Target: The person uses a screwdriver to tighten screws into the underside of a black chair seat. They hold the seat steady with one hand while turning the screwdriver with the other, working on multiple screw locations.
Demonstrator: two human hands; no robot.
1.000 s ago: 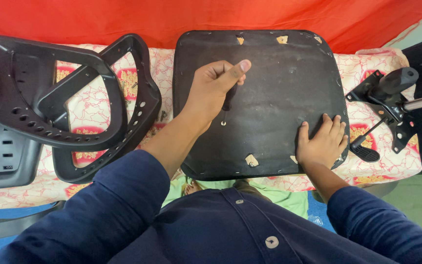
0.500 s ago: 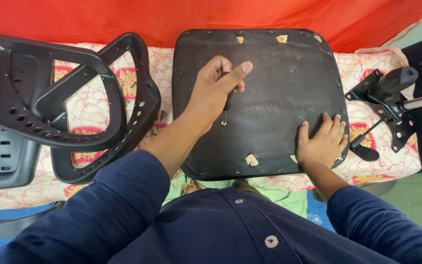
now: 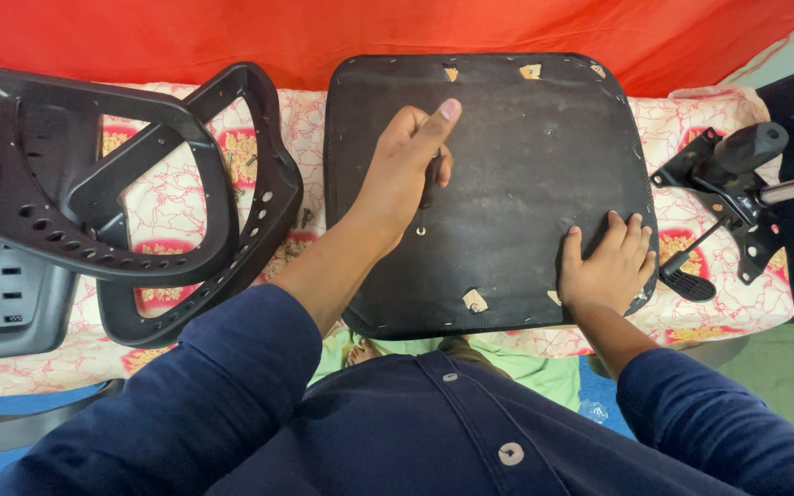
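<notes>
Your left hand [image 3: 406,170] is closed in a fist around a dark tool handle [image 3: 428,179], thumb raised along the top, and the tool stands nearly upright over the underside of the black seat pan [image 3: 516,138]. Compared with a second ago, the fist sits much as it did; only the thumb and wrist have turned slightly, which reads as a small twist of the tool rather than a move to a new spot. Just below the fist a small pale hole or fastener [image 3: 421,231] shows in the pan; whether the tool tip is seated in anything is hidden by your fingers.

Your right hand [image 3: 608,266] lies flat, fingers together and gripping nothing, pressing the pan's near right corner as it did in the earlier views. The pan has not shifted on the patterned cloth [image 3: 305,119].

To your left lie two black chair armrest frames [image 3: 140,193]; to your right sits the chair's tilt mechanism with its lever [image 3: 728,184].
</notes>
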